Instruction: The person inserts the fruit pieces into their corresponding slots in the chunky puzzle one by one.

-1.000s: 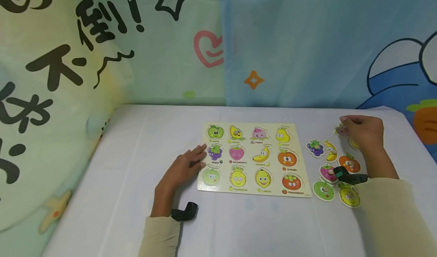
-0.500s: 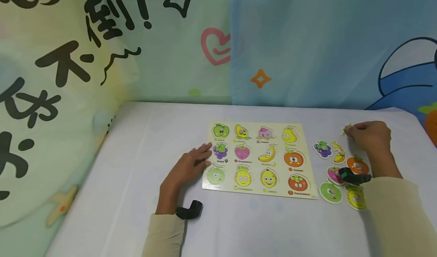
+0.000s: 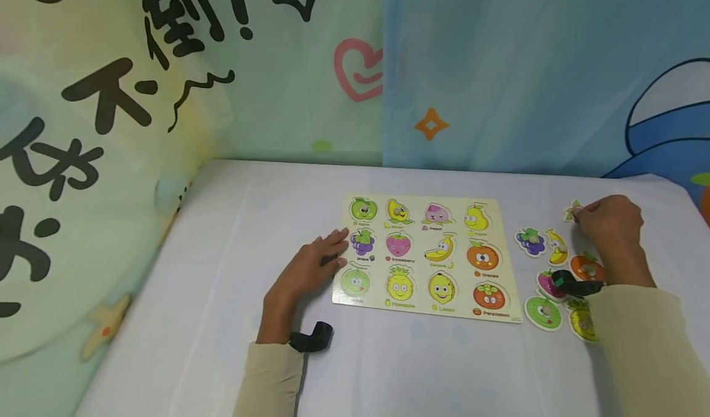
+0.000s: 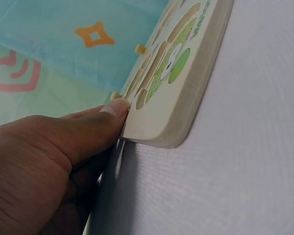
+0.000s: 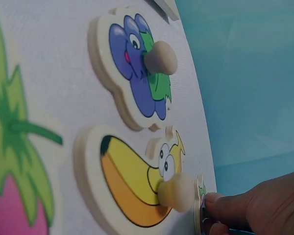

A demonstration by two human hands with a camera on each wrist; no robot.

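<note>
My left hand point(image 3: 304, 268) lies at the left edge of a fruit puzzle board point(image 3: 427, 306), fingers extended onto its rim. In the left wrist view the thumb point(image 4: 112, 110) rests on the board near its corner. At the far right my right hand point(image 3: 612, 223) pinches a fruit puzzle piece point(image 3: 570, 212) with green leaf shapes; the hand hides much of it. Near that hand lie knobbed pieces: the grape point(image 3: 530, 242), the banana point(image 3: 556, 247) and the orange point(image 3: 587, 267). The right wrist view shows the grape piece point(image 5: 132, 68) and banana piece point(image 5: 132, 186) close up.
Lower in the loose group are the strawberry piece point(image 3: 548, 283), the green melon piece point(image 3: 543, 313) and the pineapple piece point(image 3: 582, 321), partly covered by the right sleeve point(image 3: 638, 337). A printed cloth backdrop point(image 3: 499, 84) rises behind the white table point(image 3: 266, 220).
The whole view has shifted slightly, moving the scene rightward. My right fingers now sit at the piece's right side, and a yellow piece seen beneath that hand is hidden. The left hand stays at the board.
</note>
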